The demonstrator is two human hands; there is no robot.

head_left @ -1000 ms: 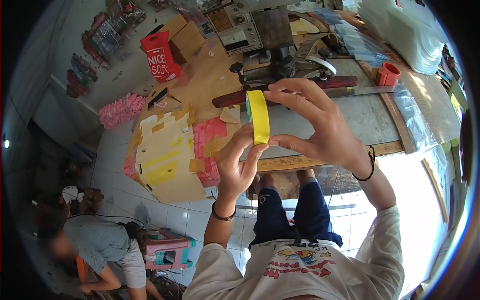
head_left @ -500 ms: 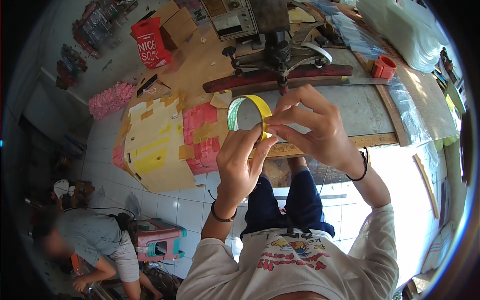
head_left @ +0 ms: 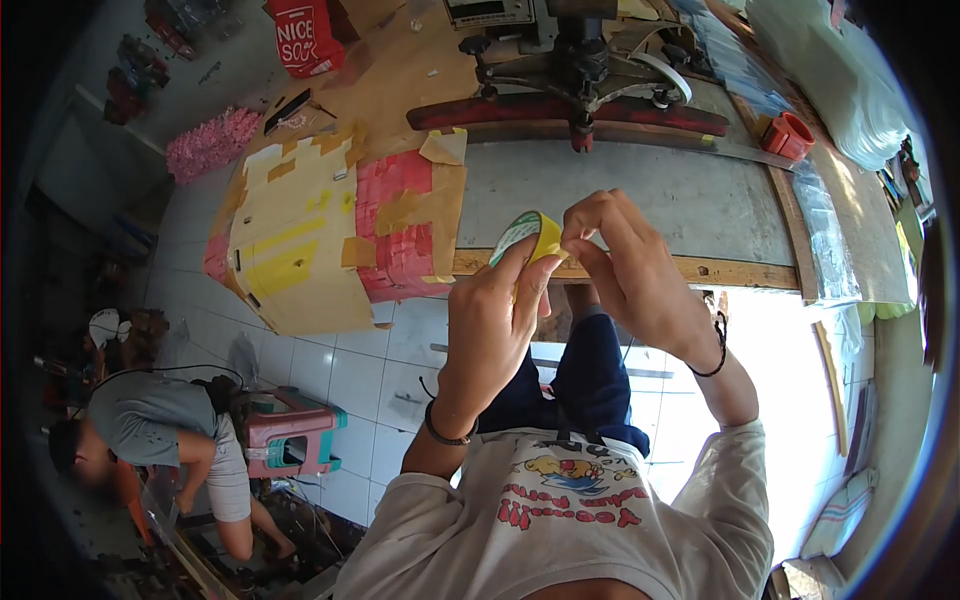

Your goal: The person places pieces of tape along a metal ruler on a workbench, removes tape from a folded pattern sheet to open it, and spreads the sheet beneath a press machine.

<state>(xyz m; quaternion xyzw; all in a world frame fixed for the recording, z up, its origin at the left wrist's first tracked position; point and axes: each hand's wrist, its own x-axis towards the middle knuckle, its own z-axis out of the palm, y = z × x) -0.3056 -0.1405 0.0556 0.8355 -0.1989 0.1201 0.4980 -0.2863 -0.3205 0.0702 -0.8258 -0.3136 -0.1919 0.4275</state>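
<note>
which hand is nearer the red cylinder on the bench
Right. In view, the right hand is left of and below the red cylinder; the left hand, gripping yellow tape, is farther left.

From my head feed: red bag point(head_left: 304, 38), white caps, "NICE" over "SO" plus unclear ending. Shirt point(head_left: 572, 488): red lettering, upside down to me, starts "Y", ends in exclamation marks; rest unsure. Tape roll point(head_left: 547, 238): print inside core, too small. Machine panel point(head_left: 490, 12): tiny markings, I can't read them.
</note>
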